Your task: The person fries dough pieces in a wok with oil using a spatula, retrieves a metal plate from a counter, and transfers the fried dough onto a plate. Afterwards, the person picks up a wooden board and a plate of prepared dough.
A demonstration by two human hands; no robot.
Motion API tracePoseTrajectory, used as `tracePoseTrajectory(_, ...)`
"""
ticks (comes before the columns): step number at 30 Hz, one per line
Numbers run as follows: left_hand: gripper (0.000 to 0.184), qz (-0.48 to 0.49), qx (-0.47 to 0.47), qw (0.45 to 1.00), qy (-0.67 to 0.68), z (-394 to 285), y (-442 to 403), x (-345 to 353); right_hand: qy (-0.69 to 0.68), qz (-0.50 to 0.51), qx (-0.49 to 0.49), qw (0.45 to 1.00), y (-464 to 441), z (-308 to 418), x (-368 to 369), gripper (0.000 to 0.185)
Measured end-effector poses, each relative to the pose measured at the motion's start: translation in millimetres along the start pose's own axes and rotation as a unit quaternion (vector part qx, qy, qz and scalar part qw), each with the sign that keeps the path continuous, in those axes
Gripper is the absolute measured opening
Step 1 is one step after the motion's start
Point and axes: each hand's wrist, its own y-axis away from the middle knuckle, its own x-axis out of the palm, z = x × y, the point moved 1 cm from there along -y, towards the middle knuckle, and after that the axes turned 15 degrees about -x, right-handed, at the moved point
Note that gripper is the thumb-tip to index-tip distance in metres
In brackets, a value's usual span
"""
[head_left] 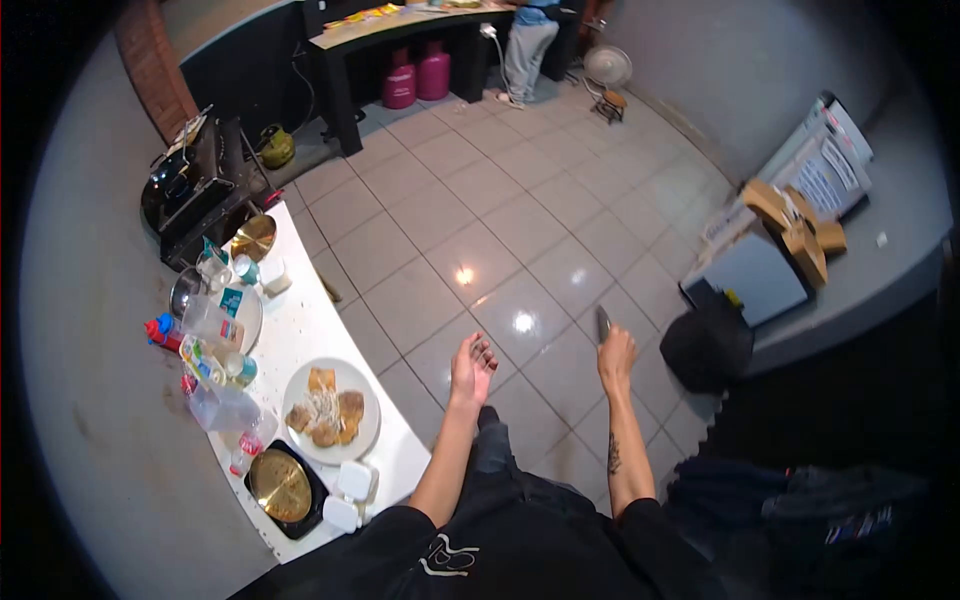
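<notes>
My left hand (473, 370) is raised over the floor in front of me, palm partly up, fingers loosely bent and apart, with nothing in it. Farther right, my right hand (617, 358) is closed around a knife (602, 322), its short dark blade pointing away from me. The handle is hidden in my fist. On the white table (405, 455) to my left, a plate (365, 445) bears browned pieces of food (350, 405) around a pale, shredded-looking heap. Neither hand touches the table or the plate.
White-lidded containers (355, 480), a gold-coloured round pan (280, 485) and several bottles and tubs crowd the table. Boxes (750, 275) and a black bag (706, 345) stand at right. Pink gas cylinders (400, 85), a person (527, 50) and a fan (607, 66) are at the back.
</notes>
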Motion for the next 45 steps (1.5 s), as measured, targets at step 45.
tracePoseTrajectory(45,0.022,-0.362,0.401,0.839,0.065,-765.7,-323.7,36.8,-0.695,0.469,-0.078,0.539,-841.5,626.2,325.1,0.016)
